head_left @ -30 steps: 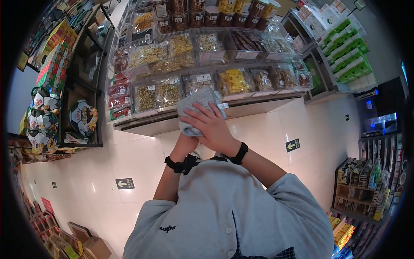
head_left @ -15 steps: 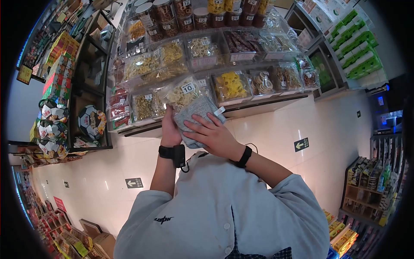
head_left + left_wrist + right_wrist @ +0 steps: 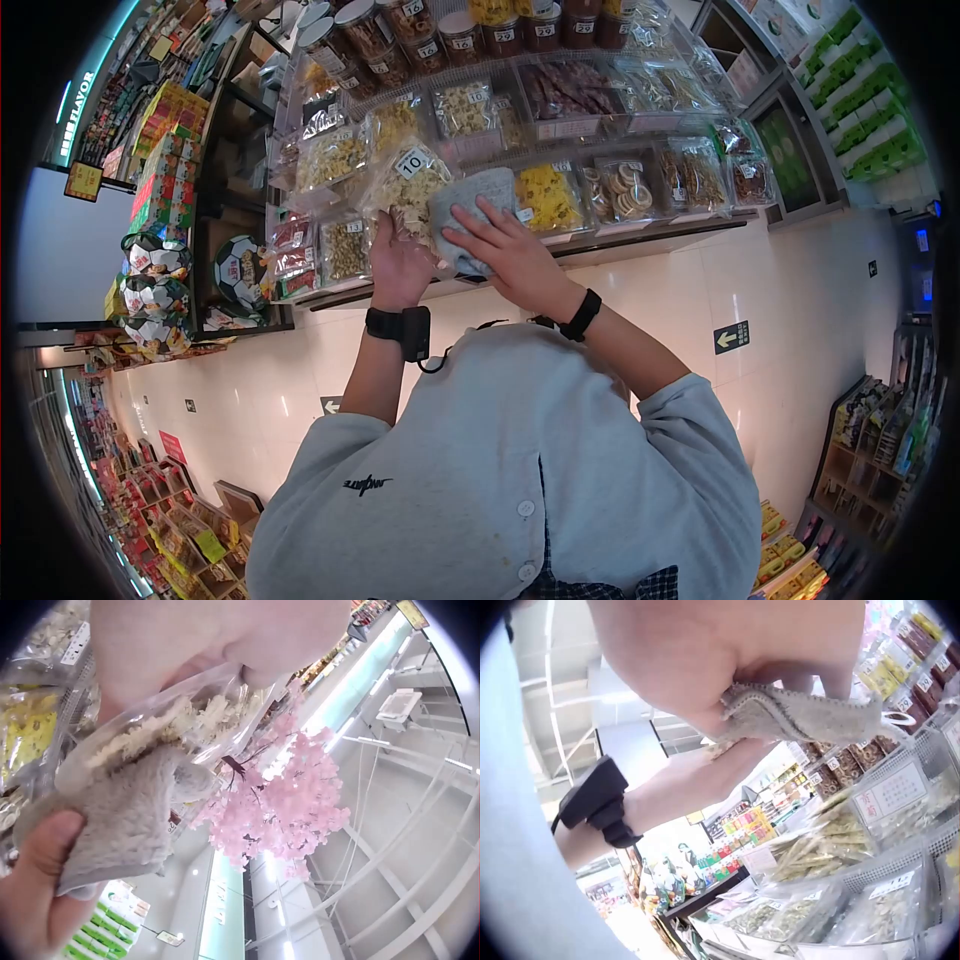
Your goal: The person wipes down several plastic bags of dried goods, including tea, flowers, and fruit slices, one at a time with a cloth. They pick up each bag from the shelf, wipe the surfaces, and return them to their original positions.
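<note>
price tag "10" on clear snack bag (image 3: 408,190), held up at shelf front | "FLAVOR" on lit sign (image 3: 75,120), upper-left store wall | jar lids (image 3: 412,8) top shelf row: small price stickers, "16" readable on one, rest too small | green arrow floor sticker (image 3: 732,336), rt aisle, txt unreadable

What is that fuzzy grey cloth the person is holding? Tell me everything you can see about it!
The grey cloth looks soft and fluffy, like a small towel, with a little white tag at one edge. The right hand presses it flat against a clear snack bag marked 10, which the left hand grips from below. In the left wrist view the cloth is folded, with thick nubby pile, lying against the bag's plastic. It is held up in front of the shelf of packaged snacks.
</note>
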